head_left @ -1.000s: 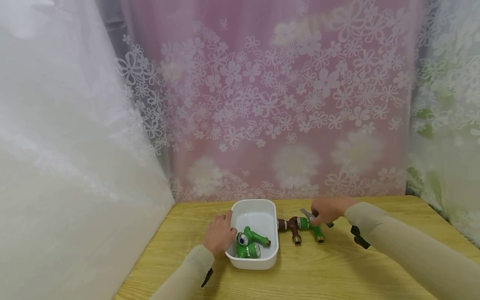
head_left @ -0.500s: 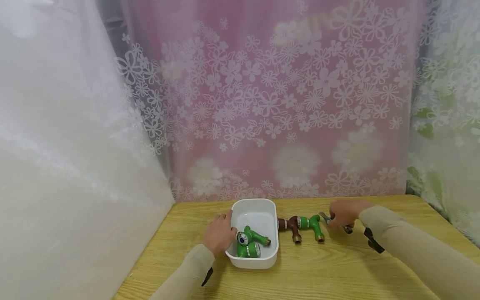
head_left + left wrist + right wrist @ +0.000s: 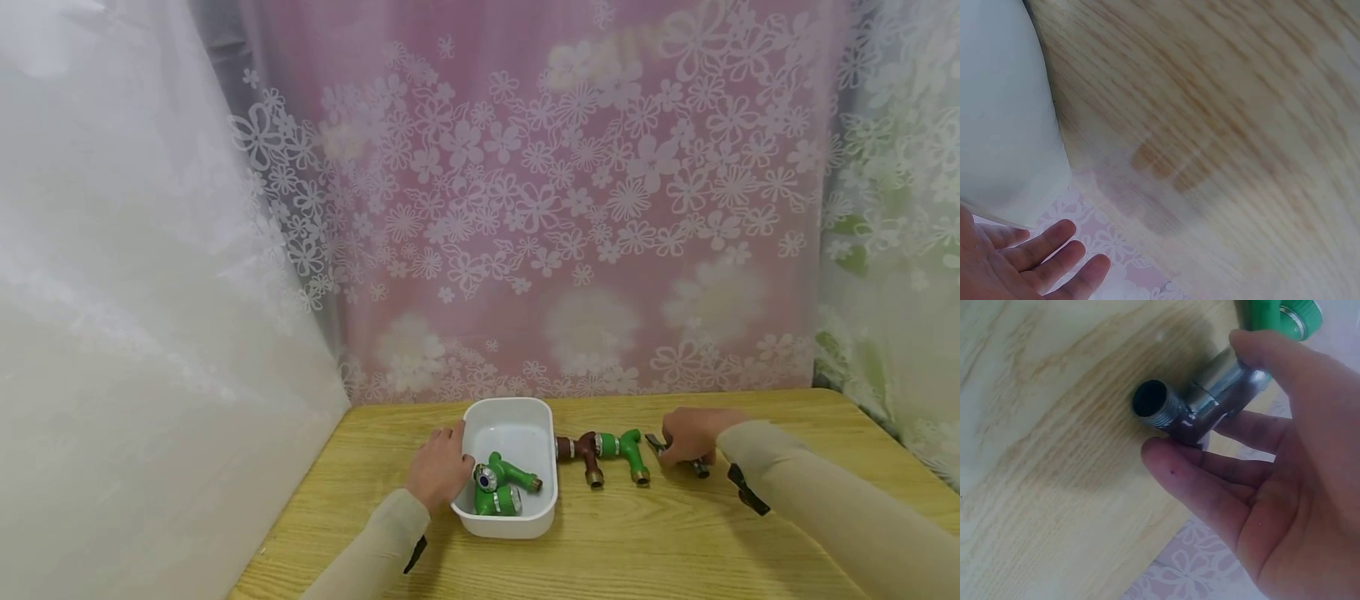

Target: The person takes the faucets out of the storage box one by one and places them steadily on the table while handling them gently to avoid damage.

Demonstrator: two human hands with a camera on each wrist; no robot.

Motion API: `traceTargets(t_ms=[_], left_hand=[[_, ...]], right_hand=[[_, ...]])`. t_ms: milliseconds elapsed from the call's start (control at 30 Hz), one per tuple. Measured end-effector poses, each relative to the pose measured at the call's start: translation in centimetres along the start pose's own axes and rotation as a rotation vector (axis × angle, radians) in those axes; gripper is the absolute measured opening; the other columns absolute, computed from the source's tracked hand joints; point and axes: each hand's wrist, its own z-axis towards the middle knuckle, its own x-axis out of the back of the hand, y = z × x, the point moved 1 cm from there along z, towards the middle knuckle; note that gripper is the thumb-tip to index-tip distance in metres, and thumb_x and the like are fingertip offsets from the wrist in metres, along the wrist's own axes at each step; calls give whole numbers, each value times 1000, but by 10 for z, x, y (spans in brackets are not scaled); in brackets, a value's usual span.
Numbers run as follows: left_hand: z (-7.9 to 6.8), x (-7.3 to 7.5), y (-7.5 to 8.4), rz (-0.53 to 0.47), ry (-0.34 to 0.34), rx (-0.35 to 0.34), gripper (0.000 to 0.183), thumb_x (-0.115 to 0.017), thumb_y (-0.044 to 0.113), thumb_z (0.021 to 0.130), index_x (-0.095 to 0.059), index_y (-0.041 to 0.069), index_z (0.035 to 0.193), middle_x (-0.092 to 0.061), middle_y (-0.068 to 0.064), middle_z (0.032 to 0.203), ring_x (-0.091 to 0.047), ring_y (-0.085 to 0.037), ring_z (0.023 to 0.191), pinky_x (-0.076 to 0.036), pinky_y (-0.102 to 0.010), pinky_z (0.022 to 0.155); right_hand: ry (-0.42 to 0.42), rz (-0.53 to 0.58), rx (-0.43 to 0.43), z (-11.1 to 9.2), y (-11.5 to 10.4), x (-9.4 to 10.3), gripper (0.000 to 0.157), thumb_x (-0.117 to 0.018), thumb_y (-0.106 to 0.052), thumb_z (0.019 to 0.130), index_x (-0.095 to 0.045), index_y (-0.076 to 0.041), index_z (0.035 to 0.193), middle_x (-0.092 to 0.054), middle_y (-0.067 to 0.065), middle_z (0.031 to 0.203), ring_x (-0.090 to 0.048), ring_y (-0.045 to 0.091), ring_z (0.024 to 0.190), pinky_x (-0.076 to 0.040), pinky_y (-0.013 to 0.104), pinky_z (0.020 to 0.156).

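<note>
My left hand (image 3: 437, 468) rests at the left rim of a white plastic basin (image 3: 507, 527). In the left wrist view its fingers (image 3: 1054, 247) are loosely extended beside the basin's outer wall; the thumb is hidden there. My right hand (image 3: 692, 435) holds a chrome tap (image 3: 1222, 387) low at the table between thumb and fingers. The tap's threaded end points out of the grip; the hand covers part of its body. Left of it, a green tap (image 3: 636, 457) and a brown tap (image 3: 588, 460) lie in a row against the basin.
Inside the basin are green taps (image 3: 516, 475), one with a round blue-centred knob, lying across each other. The wooden table (image 3: 637, 550) ends at a pink flowered curtain (image 3: 570, 250). A white sheet (image 3: 150, 333) hangs along the left.
My right hand has moved right with the chrome tap, away from the green tap, and has turned it slightly and brought it lower. The left hand and the basin have stayed put.
</note>
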Motion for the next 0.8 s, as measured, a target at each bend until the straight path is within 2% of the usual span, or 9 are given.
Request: traceTargets(t_ms=[200, 300, 467, 800], left_hand=[[0, 0, 0, -3, 0, 10, 59, -54, 29, 98, -41, 7, 152, -59, -15, 136, -56, -32, 124, -52, -52, 99], [-1, 1, 2, -9, -6, 12, 60, -54, 29, 98, -41, 7, 152, -59, -16, 136, -56, -33, 124, -52, -53, 98], [-2, 2, 4, -14, -7, 10, 60, -54, 29, 98, -41, 6, 152, -59, -17, 136, -56, -33, 125, -52, -52, 99], [-1, 1, 1, -12, 9, 10, 59, -54, 29, 98, -42, 6, 151, -59, -17, 136, -56, -33, 124, -53, -53, 97]], right_hand=[[21, -7, 42, -1, 0, -2, 24, -76, -32, 89, -63, -13, 84, -63, 3, 70, -52, 14, 48, -46, 31, 55], [6, 5, 50, -2, 3, -2, 17, -79, -21, 85, -66, -12, 93, -63, 2, 76, -50, 13, 50, -44, 32, 54], [27, -21, 77, -1, 4, -3, 22, -75, -1, 81, -68, -9, 100, -64, 3, 90, -52, 13, 55, -43, 31, 53], [71, -60, 100, 1, 0, -8, 17, -77, -11, 86, -67, -9, 100, -63, 0, 88, -55, 14, 55, -48, 35, 60]])
